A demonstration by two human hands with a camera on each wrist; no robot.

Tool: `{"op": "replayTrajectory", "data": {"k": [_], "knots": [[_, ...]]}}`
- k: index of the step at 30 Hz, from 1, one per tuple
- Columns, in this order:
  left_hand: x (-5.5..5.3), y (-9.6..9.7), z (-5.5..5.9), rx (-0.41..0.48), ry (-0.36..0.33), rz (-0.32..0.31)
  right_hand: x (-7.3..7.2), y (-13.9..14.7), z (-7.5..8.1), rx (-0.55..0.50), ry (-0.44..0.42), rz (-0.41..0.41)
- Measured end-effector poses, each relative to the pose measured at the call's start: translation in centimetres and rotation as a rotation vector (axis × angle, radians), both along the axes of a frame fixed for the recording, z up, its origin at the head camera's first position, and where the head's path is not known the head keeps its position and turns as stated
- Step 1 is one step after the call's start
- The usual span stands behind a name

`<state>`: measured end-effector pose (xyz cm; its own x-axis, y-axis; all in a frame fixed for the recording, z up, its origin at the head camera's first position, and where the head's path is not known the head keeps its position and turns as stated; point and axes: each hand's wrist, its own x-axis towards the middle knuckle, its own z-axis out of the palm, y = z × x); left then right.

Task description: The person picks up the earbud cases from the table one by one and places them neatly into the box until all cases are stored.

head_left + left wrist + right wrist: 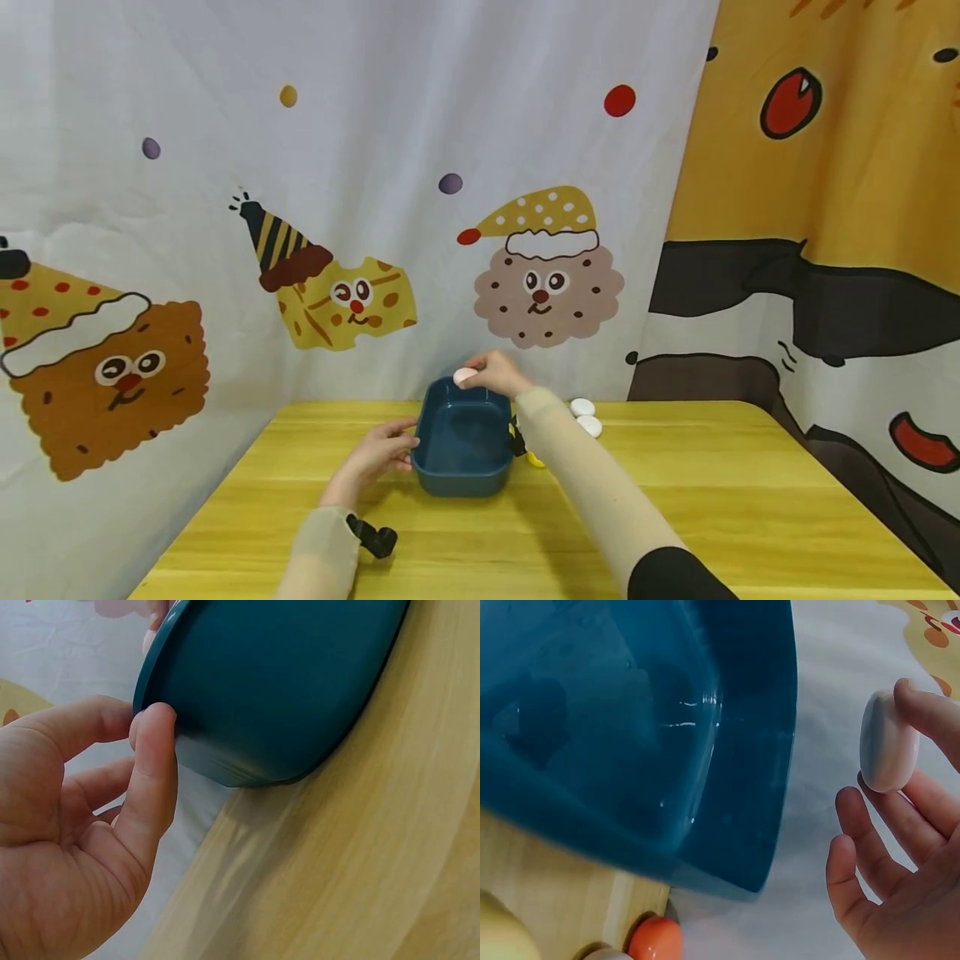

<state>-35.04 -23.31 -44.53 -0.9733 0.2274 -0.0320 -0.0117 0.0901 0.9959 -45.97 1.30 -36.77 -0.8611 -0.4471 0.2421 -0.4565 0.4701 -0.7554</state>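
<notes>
A deep blue rectangular basin [461,483] with rounded corners stands on the table. My left hand [381,450] pinches its left rim between thumb and fingers, as the left wrist view shows with the hand [97,802] at the basin's edge. Over the far end of the basin, my right hand [498,372] holds a smooth white rounded oval piece [889,742]. Thumb and index finger grip the piece near its edges, while the other fingers [870,840] are loosely bent beneath. Glossy highlights show on the basin's inner floor.
Two white oval pieces [583,408] lie on the wooden table [697,483] right of the basin. An orange rounded piece [657,939] and a yellow one [502,934] sit beside the basin. A printed curtain [420,100] hangs behind the table.
</notes>
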Motion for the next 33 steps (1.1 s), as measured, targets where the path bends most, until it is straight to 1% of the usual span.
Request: {"op": "replayTrajectory", "data": {"k": [1, 5, 11, 18, 23, 27, 33], "knots": [[0.0, 0.0, -0.1, 0.001, 0.003, -0.001, 0.1, -0.1, 0.0, -0.004, -0.014, -0.012], [0.0, 0.2, -0.1, 0.009, 0.000, -0.003, 0.5, -0.6, -0.3, 0.002, -0.021, -0.033], [0.1, 0.2, 0.0, 0.015, -0.002, -0.018, 0.4, -1.6, -1.1, 0.007, -0.050, -0.057], [0.3, 0.1, -0.2, 0.024, -0.013, -0.003, 0.6, -2.8, -1.9, -0.060, -0.103, -0.098], [0.1, 0.1, -0.5, 0.032, -0.020, 0.000, 0.9, -3.3, -2.1, -0.061, -0.101, -0.138], [0.1, 0.1, -0.5, 0.026, -0.024, 0.005, 1.0, -3.5, -2.3, -0.053, -0.110, -0.144], [0.0, 0.2, -0.2, 0.028, -0.024, 0.003, 0.7, -3.6, -2.6, -0.061, -0.115, -0.150]]}}
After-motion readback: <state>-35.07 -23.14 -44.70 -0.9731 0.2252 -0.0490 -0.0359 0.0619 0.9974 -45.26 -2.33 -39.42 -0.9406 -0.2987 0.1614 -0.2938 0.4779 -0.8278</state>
